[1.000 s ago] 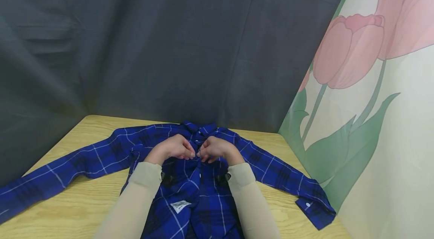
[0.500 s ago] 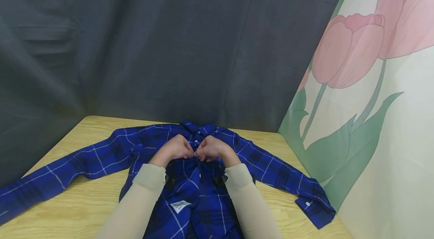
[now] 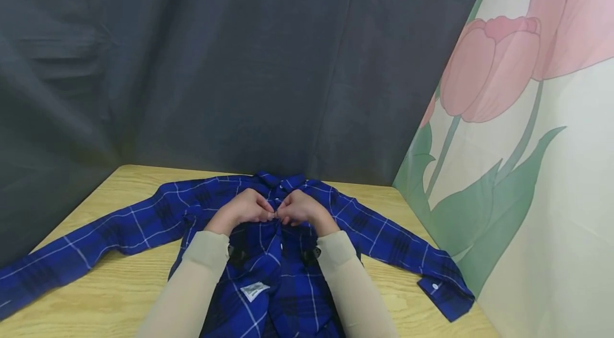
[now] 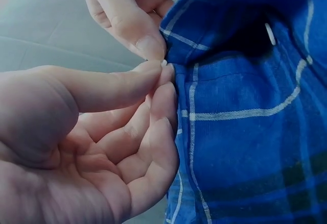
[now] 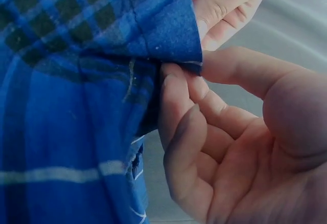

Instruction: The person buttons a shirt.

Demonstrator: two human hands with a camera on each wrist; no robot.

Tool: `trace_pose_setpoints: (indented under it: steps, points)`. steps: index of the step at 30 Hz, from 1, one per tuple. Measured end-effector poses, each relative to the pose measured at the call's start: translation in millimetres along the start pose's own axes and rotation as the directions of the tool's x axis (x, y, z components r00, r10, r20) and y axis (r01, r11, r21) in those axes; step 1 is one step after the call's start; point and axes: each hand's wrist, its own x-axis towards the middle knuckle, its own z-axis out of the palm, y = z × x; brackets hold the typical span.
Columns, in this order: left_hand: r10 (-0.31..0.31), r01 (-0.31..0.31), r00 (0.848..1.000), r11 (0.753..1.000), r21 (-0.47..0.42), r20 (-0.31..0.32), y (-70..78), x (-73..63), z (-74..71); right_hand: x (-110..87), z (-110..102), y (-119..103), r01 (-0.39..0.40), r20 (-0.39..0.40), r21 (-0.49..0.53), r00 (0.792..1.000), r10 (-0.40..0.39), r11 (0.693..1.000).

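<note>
Head view: left hand [image 3: 245,207] and right hand [image 3: 301,208] pinch the front of a blue plaid shirt [image 3: 298,279], spread on the wood-grain table [image 3: 120,290]. Risk: tugged cloth could slip the apparent white button [image 4: 164,63] from their grip.

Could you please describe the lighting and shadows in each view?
Head view: dark curtain, bright tulip backdrop at right; left wrist view: brighter blue shirt, deep shadow in its gap; right wrist view: dark shadow under the shirt's edge beside the right hand.
</note>
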Motion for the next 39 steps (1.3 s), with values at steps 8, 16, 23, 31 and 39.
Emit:
trace_pose_setpoints:
  steps: [8, 16, 23, 31, 39]
  points:
    - [-0.003, 0.002, 1.0, 1.0, -0.021, -0.029, -1.6, 2.3, 2.5, 1.7, 0.5, -0.3, -0.026, -0.032, 0.015, 0.999, 0.026, 1.0]
    - [-0.029, 0.026, 0.998, 0.997, -0.067, -0.049, 2.8, 2.5, 1.3, 3.4, -0.5, 1.3, -0.014, -0.066, 0.03, 0.998, 0.016, 0.999]
    - [-0.049, 0.038, 0.995, 0.993, -0.114, -0.091, 0.1, 3.6, 2.2, 1.3, -0.9, -2.4, 0.017, -0.063, 0.046, 0.998, -0.014, 0.999]
    - [-0.069, 0.056, 0.993, 0.988, -0.143, -0.092, -2.9, 2.3, -1.7, 1.2, -1.6, -0.9, 0.025, -0.026, 0.142, 0.999, -0.021, 0.99]
    - [-0.03, 0.022, 0.998, 0.988, -0.152, -0.052, -3.4, 1.9, -1.7, 1.6, -3.5, 3.5, -0.012, 0.021, 0.197, 1.0, 0.008, 0.98]
